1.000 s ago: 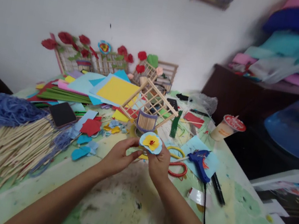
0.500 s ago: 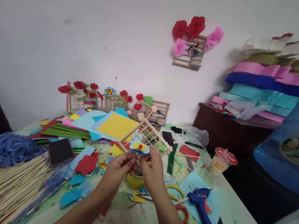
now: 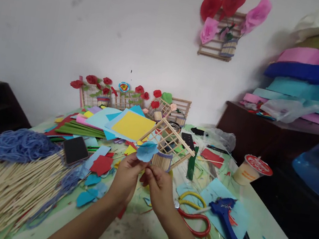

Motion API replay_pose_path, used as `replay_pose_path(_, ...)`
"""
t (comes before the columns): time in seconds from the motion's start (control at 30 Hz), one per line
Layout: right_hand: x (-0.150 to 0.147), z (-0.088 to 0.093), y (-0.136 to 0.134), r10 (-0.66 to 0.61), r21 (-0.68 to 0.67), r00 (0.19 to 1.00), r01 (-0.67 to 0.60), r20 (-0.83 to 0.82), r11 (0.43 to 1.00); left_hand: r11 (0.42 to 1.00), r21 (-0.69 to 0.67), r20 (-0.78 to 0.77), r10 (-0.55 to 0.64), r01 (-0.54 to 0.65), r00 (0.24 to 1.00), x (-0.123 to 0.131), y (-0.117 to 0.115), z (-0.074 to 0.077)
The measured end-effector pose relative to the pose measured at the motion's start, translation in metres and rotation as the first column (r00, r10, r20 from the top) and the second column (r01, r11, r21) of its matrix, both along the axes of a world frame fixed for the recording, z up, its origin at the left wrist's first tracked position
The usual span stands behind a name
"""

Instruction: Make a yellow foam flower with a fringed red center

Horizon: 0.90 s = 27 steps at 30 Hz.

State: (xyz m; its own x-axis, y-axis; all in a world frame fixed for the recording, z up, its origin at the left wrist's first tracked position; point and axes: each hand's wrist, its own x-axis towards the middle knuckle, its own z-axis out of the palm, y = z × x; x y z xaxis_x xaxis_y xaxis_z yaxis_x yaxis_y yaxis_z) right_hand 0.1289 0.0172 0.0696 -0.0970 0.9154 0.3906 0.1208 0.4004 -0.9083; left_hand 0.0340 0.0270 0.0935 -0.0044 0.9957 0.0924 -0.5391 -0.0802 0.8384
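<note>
A blue paper flower (image 3: 146, 151) is held up over the middle of the table, its blue petals facing me. My left hand (image 3: 128, 175) is closed just under the flower, fingers pinched at its base. Close beside it, my right hand (image 3: 159, 184) is pinched too, its fingertips by the flower's lower end; what lies between them is too small to make out. Just behind the hands stands a wooden lattice (image 3: 174, 138) with a small stick basket (image 3: 161, 161) at its lower part.
Scissors (image 3: 194, 219) and a blue glue gun (image 3: 226, 220) lie at right, near a lidded cup (image 3: 251, 170). Thin sticks (image 3: 4, 187), blue yarn (image 3: 23, 145) and a dark phone-like slab (image 3: 75, 150) are at left. Coloured paper (image 3: 134, 125) lies behind.
The flower has turned from its yellow and red centre to its blue petals. The hands have parted slightly below it, and the stick basket now shows. The view has shifted left and down.
</note>
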Motion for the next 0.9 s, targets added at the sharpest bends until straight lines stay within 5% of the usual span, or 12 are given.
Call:
replay_pose_path(0.33, 0.002, -0.016, 0.012, 0.101, -0.014, 0.99, -0.1, 0.103, 0.995, 0.999, 0.024, -0.09, 0.038, -0.036, 0.995, -0.008, 0.001, 0.006)
replay_pose_path(0.47, 0.012, -0.004, 0.006, -0.087, 0.258, 0.96, 0.016, 0.265, 0.966, 0.993, 0.097, -0.247, 0.095, -0.072, 0.965, -0.018, 0.004, 0.006)
replay_pose_path(0.57, 0.022, 0.005, -0.002, -0.411, 0.558, 0.893, 0.25, 0.182, 0.791, 0.987, 0.158, -0.477, 0.103, -0.03, 0.873, -0.023, 0.004, 0.009)
replay_pose_path(0.67, 0.028, 0.011, -0.006, -0.574, 0.719, 0.797, 0.286, 0.19, 0.634, 0.988, 0.133, -0.692, 0.033, 0.083, 0.721, -0.024, 0.0, 0.011)
replay_pose_path(0.77, 0.031, 0.013, -0.003, -0.584, 0.755, 0.762, 0.2, 0.28, 0.624, 0.976, 0.161, -0.823, 0.051, 0.147, 0.566, -0.021, -0.004, 0.012)
replay_pose_path(0.9, 0.033, 0.012, 0.004, -0.563, 0.689, 0.783, 0.254, 0.265, 0.678, 0.938, 0.263, -0.883, 0.14, 0.226, 0.449, -0.019, -0.005, 0.013)
